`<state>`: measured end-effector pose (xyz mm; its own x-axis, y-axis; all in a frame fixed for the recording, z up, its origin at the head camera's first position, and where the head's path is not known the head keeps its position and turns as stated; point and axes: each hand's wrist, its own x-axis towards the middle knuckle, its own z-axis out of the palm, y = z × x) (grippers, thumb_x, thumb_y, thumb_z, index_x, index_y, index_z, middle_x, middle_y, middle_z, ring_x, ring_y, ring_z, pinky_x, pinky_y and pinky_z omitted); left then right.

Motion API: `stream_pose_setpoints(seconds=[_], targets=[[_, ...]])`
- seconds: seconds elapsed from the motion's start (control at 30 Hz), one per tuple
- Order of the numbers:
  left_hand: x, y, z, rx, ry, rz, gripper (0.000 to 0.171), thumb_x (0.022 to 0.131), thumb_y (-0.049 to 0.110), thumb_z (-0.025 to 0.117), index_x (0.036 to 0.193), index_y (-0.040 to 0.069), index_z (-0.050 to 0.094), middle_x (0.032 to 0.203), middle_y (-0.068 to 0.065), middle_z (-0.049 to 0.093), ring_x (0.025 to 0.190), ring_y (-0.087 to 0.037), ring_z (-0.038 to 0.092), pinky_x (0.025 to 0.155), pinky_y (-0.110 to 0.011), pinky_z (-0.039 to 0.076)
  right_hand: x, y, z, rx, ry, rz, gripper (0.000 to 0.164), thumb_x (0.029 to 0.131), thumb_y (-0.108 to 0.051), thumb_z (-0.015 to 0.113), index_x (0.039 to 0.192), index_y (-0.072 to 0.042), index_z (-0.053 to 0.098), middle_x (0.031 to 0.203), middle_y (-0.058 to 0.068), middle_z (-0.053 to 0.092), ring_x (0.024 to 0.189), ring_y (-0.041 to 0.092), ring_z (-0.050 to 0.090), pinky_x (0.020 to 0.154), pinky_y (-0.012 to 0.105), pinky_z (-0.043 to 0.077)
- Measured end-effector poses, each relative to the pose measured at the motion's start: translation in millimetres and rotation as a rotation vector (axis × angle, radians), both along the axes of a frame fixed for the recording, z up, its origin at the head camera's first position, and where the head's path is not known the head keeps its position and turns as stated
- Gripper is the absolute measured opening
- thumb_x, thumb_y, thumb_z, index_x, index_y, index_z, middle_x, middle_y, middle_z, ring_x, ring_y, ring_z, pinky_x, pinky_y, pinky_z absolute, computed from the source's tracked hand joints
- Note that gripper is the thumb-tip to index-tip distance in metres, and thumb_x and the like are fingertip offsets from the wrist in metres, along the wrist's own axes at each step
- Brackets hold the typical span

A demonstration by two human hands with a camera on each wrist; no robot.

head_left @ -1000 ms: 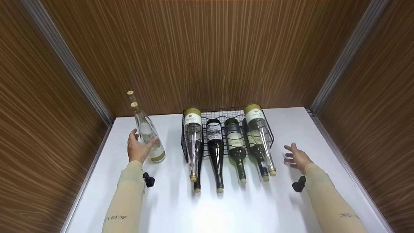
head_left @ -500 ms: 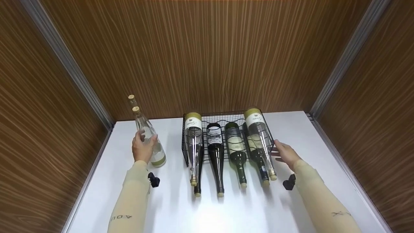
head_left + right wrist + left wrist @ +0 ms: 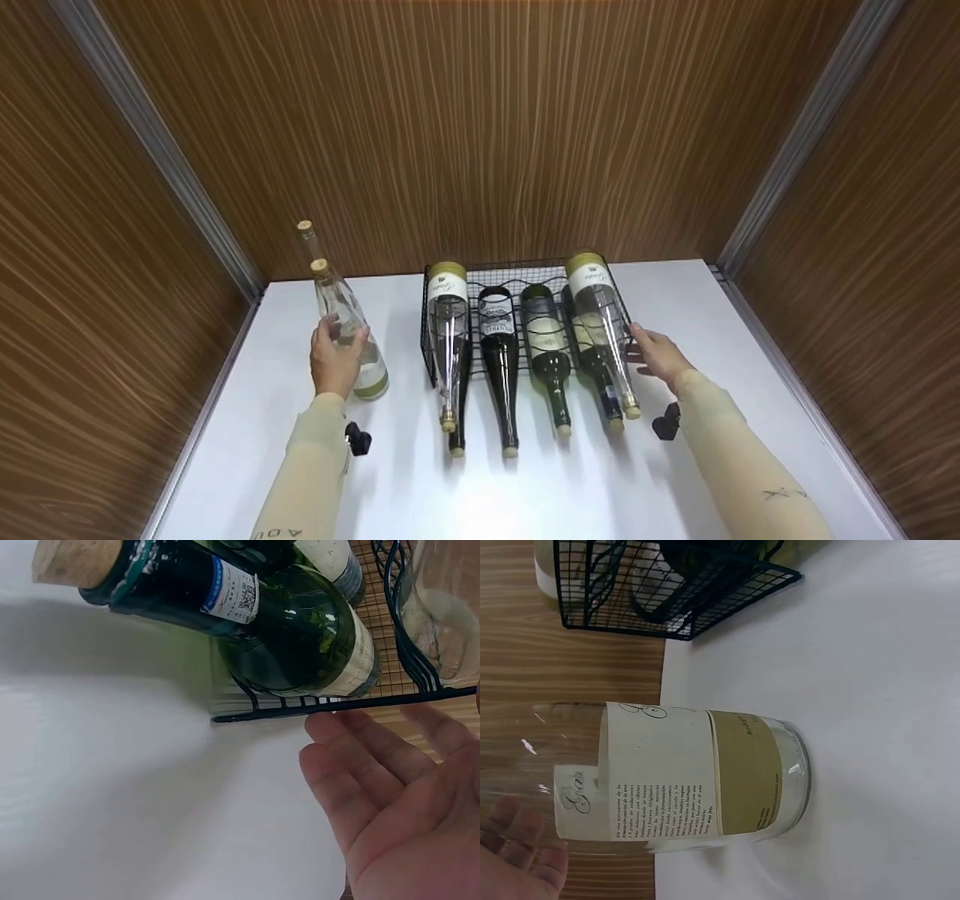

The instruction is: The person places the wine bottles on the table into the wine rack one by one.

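My left hand [image 3: 336, 364] grips a corked clear glass bottle [image 3: 370, 381] around its body. The bottle stands at the left of the white table, leaning slightly in the head view; its white and olive label [image 3: 667, 772] faces the left wrist camera. Just behind it shows the corked neck of a second clear bottle [image 3: 306, 229], its lower part mostly hidden. On the other side, my right hand [image 3: 664, 356] touches the right side of a black wire wine rack [image 3: 330, 708], fingers extended along the frame.
Bottles lie in the rack with corks toward me: a clear one [image 3: 448, 352] over a dark one [image 3: 457, 442], a dark bottle [image 3: 499, 360], a green bottle [image 3: 551, 364], and a clear bottle [image 3: 592, 300] above another green one [image 3: 606, 386]. Wood-grain panels [image 3: 480, 135] enclose the table.
My right hand has moved left from open space to the rack's side. My left hand has closed around the front clear bottle, which has shifted slightly toward me, away from the rear one.
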<state>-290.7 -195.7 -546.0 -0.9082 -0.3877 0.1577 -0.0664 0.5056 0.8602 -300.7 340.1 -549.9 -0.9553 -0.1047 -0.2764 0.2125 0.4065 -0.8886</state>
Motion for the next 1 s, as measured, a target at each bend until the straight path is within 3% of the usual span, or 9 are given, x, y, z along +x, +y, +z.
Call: stream_pose_setpoints(seconds=[0.3,0.57,0.7,1.0], targets=[[15.2,11,-11.3,-0.008,0.101,-0.031,0.068,0.082,0.053,0.059,0.132,0.014,0.036,0.127,-0.010,0.043,0.120,-0.026,0.041,0.101,-0.043,0.031,0.0,2,2.0,0.048,-0.017,0.030,0.075,0.096,-0.052,0.021,0.137,0.011,0.024,0.129,0.031,0.042,0.116,0.041,0.045,0.094,0.049,0.039],[26.7,16,-18.2,0.002,0.133,-0.038,0.076,0.081,0.056,0.057,0.135,0.009,0.032,0.128,-0.012,0.041,0.122,-0.029,0.040,0.102,-0.043,0.029,-1.5,0,1.0,0.023,-0.045,0.032,0.073,0.096,-0.052,0.023,0.138,0.007,0.024,0.131,0.030,0.041,0.118,0.041,0.044,0.093,0.050,0.039],[32.9,19,-20.5,0.017,0.145,-0.047,0.073,0.083,0.050,0.059,0.135,0.008,0.031,0.128,-0.012,0.041,0.121,-0.029,0.039,0.102,-0.043,0.031,-0.2,-1,0.1,0.030,-0.053,0.030,0.073,0.096,-0.053,0.021,0.139,0.006,0.023,0.132,0.029,0.040,0.119,0.040,0.043,0.094,0.050,0.039],[49.7,29,-29.7,0.055,0.276,-0.064,0.063,0.083,0.026,0.066,0.134,0.008,0.032,0.121,-0.010,0.045,0.113,-0.025,0.045,0.095,-0.039,0.039,-4.0,-1,3.7,0.034,-0.060,0.023,0.075,0.095,-0.055,0.020,0.140,0.004,0.022,0.134,0.028,0.039,0.120,0.042,0.041,0.095,0.052,0.037]])
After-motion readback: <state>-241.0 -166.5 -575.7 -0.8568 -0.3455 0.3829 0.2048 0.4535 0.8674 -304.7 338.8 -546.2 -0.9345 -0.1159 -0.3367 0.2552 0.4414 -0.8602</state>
